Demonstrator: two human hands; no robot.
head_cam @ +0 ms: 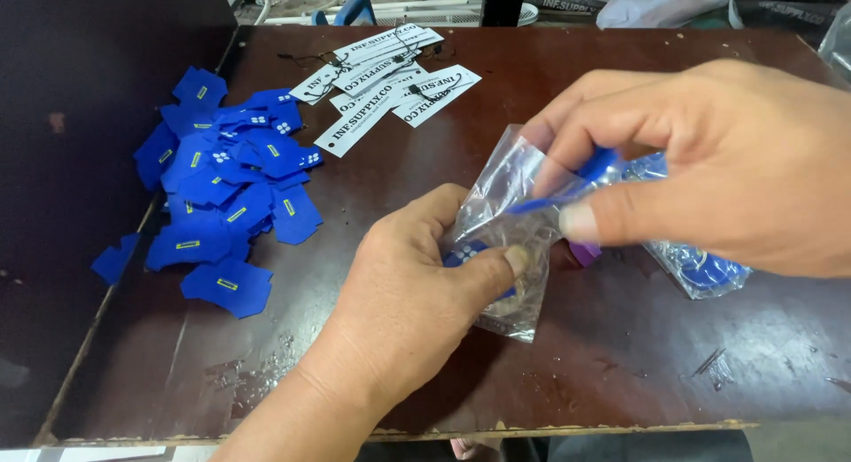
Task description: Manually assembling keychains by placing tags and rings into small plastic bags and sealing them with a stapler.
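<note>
So my left hand (pixel 417 285) comes up from the bottom edge, wrist bent a bit, fingers curled, thumb pressed down on a small clear plastic bag (pixel 507 240) with a blue piece (pixel 465 254) showing through it. That hand is pinching the lower part of the bag just above the bench (pixel 576 364). My right hand (pixel 709 165) comes in from the right side, knuckles up, thumb and forefinger closed together on the bag's top edge, right by its blue zip strip (pixel 567 191). So the bag is held between both hands, about mid-bench, a bit right of center. Under my right hand there's another clear bag (pixel 705 271) lying on the wood with blue stuff inside, plus a bit of purple (pixel 583 251) peeking out near my thumb, can't tell what that is.

Room-wise: a heap of blue fabric patches (pixel 222 187) sits at the left, some hanging over the left edge. White hang tags (pixel 390 85) with black strings are fanned out at the back. The front strip of the bench near me is bare dark wood, scuffed along the front edge
</note>
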